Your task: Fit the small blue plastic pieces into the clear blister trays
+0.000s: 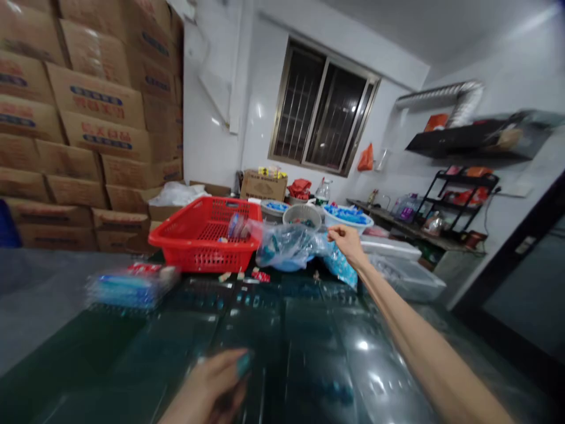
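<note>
My left hand (214,383) is low over the dark green tabletop (273,335), blurred by motion, its fingers curled. A small teal piece (243,364) shows at its fingertips; whether it is held or worn on the finger is unclear. My right hand (346,242) reaches forward, fingers pinched together, in front of a blue patterned bag (341,265). Anything in that pinch is too small to make out. Left of it lies a clear plastic bag (286,244). A red perforated basket (207,256) stands farther left, with some wrapped items inside.
A blurred clear pack with blue contents (126,290) lies left on the table. Small scraps and a red wrapper (261,275) sit before the basket. Behind are a grey basket (302,217) and a basin of blue packets (348,215). Clear plastic boxes (408,280) stand at right.
</note>
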